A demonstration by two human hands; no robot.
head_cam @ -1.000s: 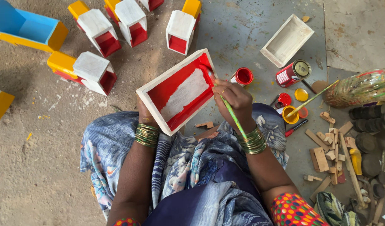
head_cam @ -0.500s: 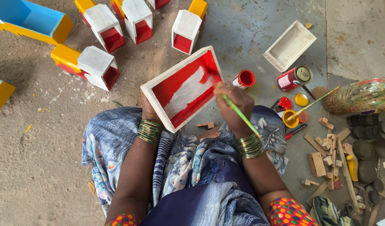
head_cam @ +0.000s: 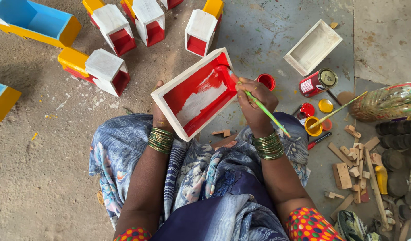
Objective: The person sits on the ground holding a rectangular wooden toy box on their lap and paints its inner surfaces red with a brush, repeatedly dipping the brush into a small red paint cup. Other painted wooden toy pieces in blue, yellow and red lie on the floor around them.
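A white wooden box (head_cam: 194,91), open side up, rests tilted over my lap. Its inside is mostly red, with a white patch left in the middle. My left hand (head_cam: 160,117) grips the box from below at its near left edge, mostly hidden behind it. My right hand (head_cam: 254,103) holds a thin green paintbrush (head_cam: 263,110); the brush tip touches the box's inner right wall near the far corner. A small red paint pot (head_cam: 266,81) stands on the floor just beyond my right hand.
Painted white, red and yellow boxes (head_cam: 106,67) stand at the back left, with a blue one (head_cam: 33,20). An unpainted white tray (head_cam: 312,47), a paint can (head_cam: 318,82), a yellow pot with a brush (head_cam: 313,126) and wood scraps (head_cam: 352,165) lie right.
The box has tipped a little and the brush moved from its near right edge up to the far right inner wall. The red area has grown slightly.
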